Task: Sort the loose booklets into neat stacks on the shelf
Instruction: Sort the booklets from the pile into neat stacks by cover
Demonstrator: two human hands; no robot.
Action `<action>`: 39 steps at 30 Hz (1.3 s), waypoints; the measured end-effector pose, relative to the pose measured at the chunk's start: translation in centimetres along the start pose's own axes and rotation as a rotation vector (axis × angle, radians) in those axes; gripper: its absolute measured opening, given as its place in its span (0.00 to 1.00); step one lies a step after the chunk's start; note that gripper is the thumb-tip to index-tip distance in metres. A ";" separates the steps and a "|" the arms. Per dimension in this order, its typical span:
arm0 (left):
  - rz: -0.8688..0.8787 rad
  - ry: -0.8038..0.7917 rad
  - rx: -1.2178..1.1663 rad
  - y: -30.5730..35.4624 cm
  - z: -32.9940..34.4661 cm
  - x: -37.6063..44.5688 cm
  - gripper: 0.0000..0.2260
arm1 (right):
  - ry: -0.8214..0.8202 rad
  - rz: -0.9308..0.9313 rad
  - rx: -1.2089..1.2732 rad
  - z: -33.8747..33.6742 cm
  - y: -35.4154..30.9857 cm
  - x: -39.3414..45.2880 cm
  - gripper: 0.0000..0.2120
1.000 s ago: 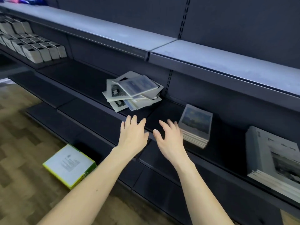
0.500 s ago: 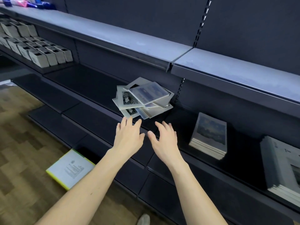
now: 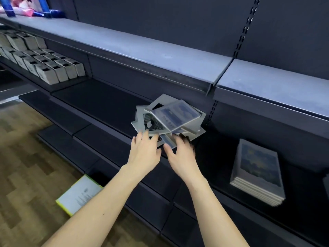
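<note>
A dark shop shelving unit runs across the view against a dark slotted back wall, over a wood-pattern floor. A pale grey upper shelf crosses above, with blue and pink packaging at its far left end. Below it at the left, rows of small grey boxes stand packed side by side.

On the dark middle shelf at the right lies a neat stack of booklets, edges squared, its cover a dark bluish picture; well apart from the hands. Any wording on it is too blurred to read. On the floor beneath the shelves lies a white box with a yellow-green edge; its printed lines are too small to read.

The loose booklets sit in a messy, fanned heap near the middle of the same shelf, near the back wall, turned at different angles and overlapping. The top one is glossy with a bluish cover and faint pale lettering that cannot be made out; another shows a black-and-white picture.

Both bare forearms reach up to the heap's near edge. The left hand lies palm down, fingers straight and slightly spread, fingertips touching the front booklets. The right hand is just beside it, fingers spread and gently bent, tips in shadow at the heap's lower edge; whether they grip anything cannot be told.
</note>
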State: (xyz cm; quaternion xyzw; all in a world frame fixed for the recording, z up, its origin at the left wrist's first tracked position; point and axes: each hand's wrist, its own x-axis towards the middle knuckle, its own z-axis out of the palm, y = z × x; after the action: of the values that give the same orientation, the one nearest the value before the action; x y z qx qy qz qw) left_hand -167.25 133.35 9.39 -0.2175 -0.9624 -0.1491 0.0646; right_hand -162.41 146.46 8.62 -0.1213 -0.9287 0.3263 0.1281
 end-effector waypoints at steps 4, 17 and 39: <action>0.005 -0.004 0.004 -1.3 0.5 2.9 0.22 | 0.018 0.011 0.051 1.2 0.2 2.9 0.24; 0.016 -0.065 -0.062 -3.0 1.3 8.0 0.24 | -0.072 0.181 -0.097 3.6 1.7 8.0 0.34; 0.188 -0.241 -0.056 -9.0 2.1 16.2 0.30 | 0.371 0.605 -0.234 8.2 -0.7 13.8 0.29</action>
State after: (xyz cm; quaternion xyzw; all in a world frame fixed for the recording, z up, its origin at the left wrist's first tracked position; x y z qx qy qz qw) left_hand -185.88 132.72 8.09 -0.3249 -0.9340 -0.1421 -0.0436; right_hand -178.08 145.51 5.03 -0.4610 -0.8429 0.2135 0.1771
